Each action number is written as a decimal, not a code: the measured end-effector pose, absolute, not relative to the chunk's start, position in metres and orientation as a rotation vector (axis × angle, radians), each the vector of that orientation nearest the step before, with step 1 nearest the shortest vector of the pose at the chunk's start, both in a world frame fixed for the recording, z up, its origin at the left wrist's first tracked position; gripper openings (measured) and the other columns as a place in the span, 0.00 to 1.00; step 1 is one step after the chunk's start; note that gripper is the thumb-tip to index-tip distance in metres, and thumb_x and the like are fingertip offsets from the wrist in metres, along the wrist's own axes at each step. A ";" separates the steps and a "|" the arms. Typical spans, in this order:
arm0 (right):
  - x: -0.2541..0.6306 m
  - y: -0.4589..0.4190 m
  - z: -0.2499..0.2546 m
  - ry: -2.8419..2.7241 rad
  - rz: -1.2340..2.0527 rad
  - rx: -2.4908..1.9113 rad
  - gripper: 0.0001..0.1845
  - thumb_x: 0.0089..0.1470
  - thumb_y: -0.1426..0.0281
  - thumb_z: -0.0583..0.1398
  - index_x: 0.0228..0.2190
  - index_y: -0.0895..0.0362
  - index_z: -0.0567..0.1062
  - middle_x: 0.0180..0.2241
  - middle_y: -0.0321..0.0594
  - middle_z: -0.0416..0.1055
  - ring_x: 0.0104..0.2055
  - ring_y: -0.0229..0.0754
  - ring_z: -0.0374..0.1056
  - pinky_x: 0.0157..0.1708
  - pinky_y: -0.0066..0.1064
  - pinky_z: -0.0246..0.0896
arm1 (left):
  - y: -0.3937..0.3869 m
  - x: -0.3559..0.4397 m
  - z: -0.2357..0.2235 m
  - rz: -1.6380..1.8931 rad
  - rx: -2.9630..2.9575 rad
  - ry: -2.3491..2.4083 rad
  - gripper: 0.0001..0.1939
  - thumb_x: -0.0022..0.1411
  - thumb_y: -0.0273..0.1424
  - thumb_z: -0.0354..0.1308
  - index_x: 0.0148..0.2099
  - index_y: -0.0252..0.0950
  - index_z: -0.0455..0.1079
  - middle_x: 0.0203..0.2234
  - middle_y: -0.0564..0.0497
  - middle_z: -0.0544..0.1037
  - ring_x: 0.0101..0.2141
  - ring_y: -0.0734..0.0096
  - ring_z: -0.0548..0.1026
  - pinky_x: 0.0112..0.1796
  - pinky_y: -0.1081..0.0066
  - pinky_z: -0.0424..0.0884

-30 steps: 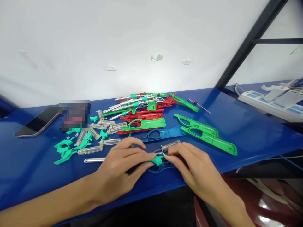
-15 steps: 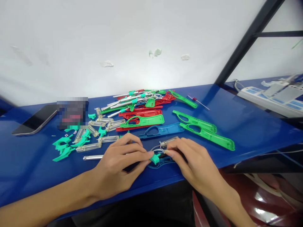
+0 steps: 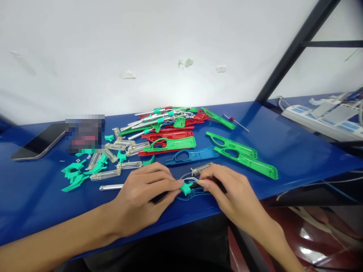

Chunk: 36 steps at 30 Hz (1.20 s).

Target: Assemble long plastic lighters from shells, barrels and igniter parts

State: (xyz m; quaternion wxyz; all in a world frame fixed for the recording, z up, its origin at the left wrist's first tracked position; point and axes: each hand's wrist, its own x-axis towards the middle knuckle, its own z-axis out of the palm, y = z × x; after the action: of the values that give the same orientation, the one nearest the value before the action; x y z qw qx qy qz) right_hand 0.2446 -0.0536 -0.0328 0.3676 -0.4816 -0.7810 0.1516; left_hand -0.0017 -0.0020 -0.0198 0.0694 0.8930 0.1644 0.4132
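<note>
- In the head view, the blue surface [image 3: 300, 151] runs up to a white wall [image 3: 85, 45] marked with scuffs and peeled patches
- At the right, a black metal post [image 3: 297, 53] slants up, with a white power strip [image 3: 323, 122] beyond it
- A phone [image 3: 39, 141] lies at the left, clear plastic pieces [image 3: 105, 174] and turquoise scraps [image 3: 75, 181] nearer the middle
- Toward the wall sits a heap of silver rods [image 3: 154, 122] and coloured shells; two green shells [image 3: 246, 162] lie right of a blue shell [image 3: 195, 154]
- The left hand [image 3: 150, 192] pinches a turquoise piece [image 3: 186, 188] near the front edge, between the two hands
- The right hand [image 3: 231, 189] is closed, thumb and forefinger together on white wires [image 3: 190, 179] just beside that piece
- Under both sets of fingers, a second blue casing [image 3: 195, 193] is mostly covered
- A single silver rod [image 3: 111, 187] disappears behind the left hand; whether it is held, I cannot tell
- A pixelated object [image 3: 86, 134] beside the phone is unreadable, and both forearms are cut off at the lower border
</note>
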 end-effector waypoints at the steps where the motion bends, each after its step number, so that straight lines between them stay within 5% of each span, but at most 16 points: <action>1: 0.245 -0.054 -0.032 -1.997 0.404 -1.232 0.08 0.75 0.66 0.58 0.39 0.51 0.73 0.35 0.31 0.78 0.36 0.37 0.73 0.39 0.30 0.64 | -0.003 -0.002 -0.020 1.246 2.684 0.498 0.07 0.66 0.19 0.68 0.45 0.32 0.80 0.31 0.49 0.85 0.32 0.69 0.82 0.41 0.70 0.82; 27: 0.244 -0.051 -0.023 -1.902 0.616 -1.172 0.10 0.70 0.63 0.64 0.34 0.51 0.78 0.31 0.31 0.78 0.33 0.37 0.73 0.36 0.28 0.66 | -0.003 0.000 -0.021 1.265 2.700 0.483 0.07 0.67 0.20 0.68 0.44 0.35 0.79 0.31 0.52 0.85 0.30 0.71 0.82 0.38 0.71 0.83; 36: 0.247 -0.052 -0.028 -1.931 0.560 -1.133 0.14 0.69 0.57 0.64 0.35 0.51 0.81 0.32 0.33 0.82 0.33 0.39 0.76 0.36 0.32 0.68 | -0.005 -0.003 -0.016 1.161 2.805 0.543 0.05 0.70 0.23 0.65 0.43 0.38 0.79 0.32 0.54 0.86 0.30 0.72 0.78 0.37 0.68 0.75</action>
State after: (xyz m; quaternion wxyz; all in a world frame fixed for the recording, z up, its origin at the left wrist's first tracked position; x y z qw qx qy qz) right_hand 0.2474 -0.0517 -0.0279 0.4048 -0.4487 -0.7652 0.2220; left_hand -0.0028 -0.0050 -0.0162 0.0288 0.9091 0.1760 0.3764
